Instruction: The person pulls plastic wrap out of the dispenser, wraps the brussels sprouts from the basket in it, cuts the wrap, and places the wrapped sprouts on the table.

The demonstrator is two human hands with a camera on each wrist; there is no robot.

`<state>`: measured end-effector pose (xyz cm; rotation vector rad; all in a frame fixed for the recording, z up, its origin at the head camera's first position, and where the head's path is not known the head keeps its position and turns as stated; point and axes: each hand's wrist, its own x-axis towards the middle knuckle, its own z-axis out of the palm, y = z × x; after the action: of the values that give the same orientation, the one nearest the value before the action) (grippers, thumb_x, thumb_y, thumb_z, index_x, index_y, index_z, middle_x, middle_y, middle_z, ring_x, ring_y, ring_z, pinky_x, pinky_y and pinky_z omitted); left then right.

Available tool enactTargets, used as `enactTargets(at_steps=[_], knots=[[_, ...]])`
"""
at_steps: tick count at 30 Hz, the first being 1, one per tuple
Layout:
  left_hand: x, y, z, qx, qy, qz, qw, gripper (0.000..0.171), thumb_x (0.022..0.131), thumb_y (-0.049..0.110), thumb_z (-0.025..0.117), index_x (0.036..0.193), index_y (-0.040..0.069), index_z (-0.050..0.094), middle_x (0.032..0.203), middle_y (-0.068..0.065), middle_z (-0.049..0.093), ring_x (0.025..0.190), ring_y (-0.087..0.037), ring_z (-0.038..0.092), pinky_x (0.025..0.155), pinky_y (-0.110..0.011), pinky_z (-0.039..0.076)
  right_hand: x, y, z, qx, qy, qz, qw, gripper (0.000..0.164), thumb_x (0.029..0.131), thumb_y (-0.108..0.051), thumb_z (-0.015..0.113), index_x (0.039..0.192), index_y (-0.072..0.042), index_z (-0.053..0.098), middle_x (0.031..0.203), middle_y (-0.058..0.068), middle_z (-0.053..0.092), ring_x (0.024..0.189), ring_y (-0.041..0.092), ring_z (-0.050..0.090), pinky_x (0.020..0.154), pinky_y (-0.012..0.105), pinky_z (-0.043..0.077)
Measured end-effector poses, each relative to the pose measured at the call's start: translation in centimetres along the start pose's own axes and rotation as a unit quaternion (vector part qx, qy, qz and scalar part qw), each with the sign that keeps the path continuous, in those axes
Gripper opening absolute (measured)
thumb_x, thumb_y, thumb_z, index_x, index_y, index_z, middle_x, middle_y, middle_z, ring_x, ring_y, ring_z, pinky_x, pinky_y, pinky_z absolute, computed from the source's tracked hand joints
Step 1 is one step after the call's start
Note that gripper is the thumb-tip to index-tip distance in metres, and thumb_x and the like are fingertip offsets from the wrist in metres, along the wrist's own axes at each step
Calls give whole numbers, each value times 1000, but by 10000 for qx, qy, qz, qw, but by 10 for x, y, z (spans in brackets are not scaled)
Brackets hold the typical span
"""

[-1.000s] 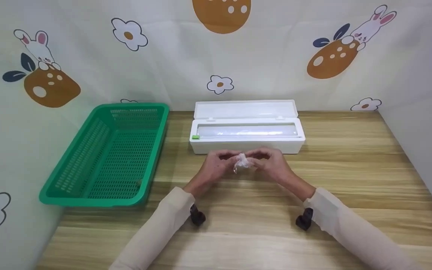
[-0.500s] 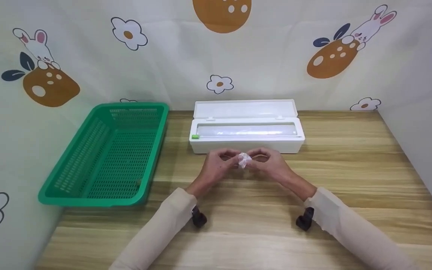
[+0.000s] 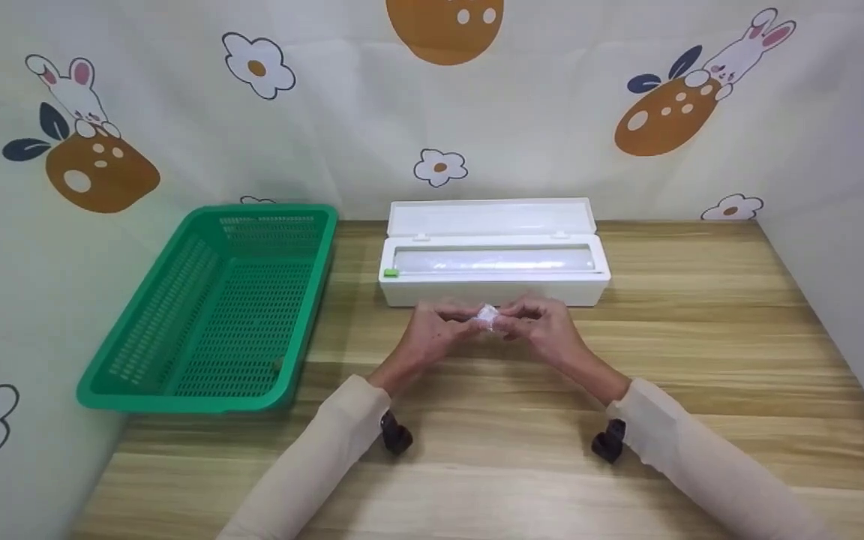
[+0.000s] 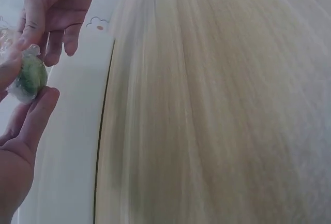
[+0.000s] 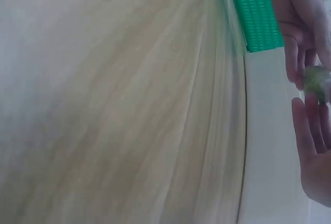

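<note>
Between my two hands is a small, round green thing wrapped in clear cling film (image 3: 487, 316); its green skin shows best in the left wrist view (image 4: 32, 76). My left hand (image 3: 434, 331) pinches it from the left with thumb and fingers. From the right, my right hand (image 3: 550, 330) grips the film with thumb and fingertips. Both hands are just in front of a white cling film dispenser (image 3: 496, 292), whose lid (image 3: 492, 217) stands raised at the back. Inside it lies a roll of film (image 3: 493, 260), and a green slider (image 3: 391, 273) sits at its left end.
To the left stands a green plastic basket (image 3: 310, 315) with slotted walls. A small brownish thing (image 3: 278, 364) shows at its near right corner. Under everything is a wood-grain table (image 3: 492, 465), with a patterned curtain (image 3: 537, 135) behind and at the sides.
The fingers have shifted around the wrapped thing. A loose tail of film hanging below it a second ago is now gathered against it. Basket and dispenser have stayed put.
</note>
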<state>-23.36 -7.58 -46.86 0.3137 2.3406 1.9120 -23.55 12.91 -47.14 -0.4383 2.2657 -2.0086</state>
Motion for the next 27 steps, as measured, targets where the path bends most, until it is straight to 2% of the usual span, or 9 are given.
enactTargets(at_steps=[3, 7, 9, 12, 14, 18, 22, 25, 27], knots=[[1, 0, -2, -37, 124, 163, 9998, 24, 83, 2, 78, 107, 1, 75, 106, -17, 75, 95, -14, 67, 84, -22, 57, -2, 1, -1, -357, -143, -323, 9987, 17, 88, -6, 74, 100, 6, 74, 103, 18, 69, 82, 10, 67, 74, 29, 63], [2, 0, -3, -57, 179, 187, 9996, 20, 84, -2, 75, 104, -4, 75, 105, -20, 75, 93, -13, 68, 83, -23, 58, -5, 3, -5, -1108, -341, -768, 9903, 33, 87, -15, 77, 119, -6, 73, 110, 14, 69, 93, 14, 66, 77, 29, 61], [2, 1, -3, -175, 105, 48, 9998, 19, 85, -2, 74, 104, -6, 74, 104, -22, 75, 89, -14, 71, 81, -25, 60, -6, 4, -6, -1368, -392, -1037, 9844, 42, 85, -18, 79, 125, -9, 70, 110, 11, 70, 97, 15, 65, 76, 29, 60], [1, 3, -1, -310, -23, -218, 9993, 18, 87, 1, 74, 104, -7, 74, 102, -23, 75, 83, -15, 73, 78, -27, 62, -7, 7, -6, -1372, -341, -1430, 9796, 45, 82, -15, 81, 124, -6, 70, 107, 12, 70, 94, 14, 65, 73, 27, 60], [0, 5, 0, -437, -112, -341, 9984, 20, 87, 3, 74, 105, -7, 73, 102, -23, 75, 79, -13, 73, 77, -25, 61, -7, 7, -5, -1283, -179, -1559, 9792, 37, 79, -12, 82, 115, -6, 74, 101, 11, 71, 92, 10, 64, 71, 26, 60], [-2, 7, 2, -489, -170, -187, 9985, 24, 88, 10, 73, 103, -9, 73, 100, -19, 76, 80, -8, 68, 75, -21, 59, -8, 6, -4, -1150, 136, -1714, 9784, 29, 75, -8, 84, 103, -5, 78, 94, 10, 70, 89, 7, 61, 73, 21, 57], [-1, 7, 5, -1142, -267, -315, 9926, 27, 87, 9, 75, 106, -11, 71, 100, -16, 76, 83, -11, 72, 80, -28, 62, -8, 5, -3, -807, 160, -1942, 9775, 22, 77, -3, 82, 98, 0, 78, 93, 13, 69, 90, 7, 64, 79, 17, 57], [1, 6, 7, -1523, -179, -560, 9866, 27, 85, 4, 77, 106, -11, 69, 100, -15, 76, 84, -14, 74, 82, -31, 62, -8, 3, -2, -683, 41, -1936, 9787, 17, 80, -4, 80, 98, -1, 78, 97, 15, 68, 94, 9, 66, 83, 20, 58], [2, 6, 8, -1570, -31, -676, 9853, 25, 84, 3, 77, 105, -9, 70, 99, -13, 75, 85, -14, 73, 82, -30, 62, -8, 1, -2, -650, -77, -1713, 9830, 16, 84, -7, 78, 100, -2, 79, 102, 14, 66, 94, 11, 67, 83, 23, 60]])
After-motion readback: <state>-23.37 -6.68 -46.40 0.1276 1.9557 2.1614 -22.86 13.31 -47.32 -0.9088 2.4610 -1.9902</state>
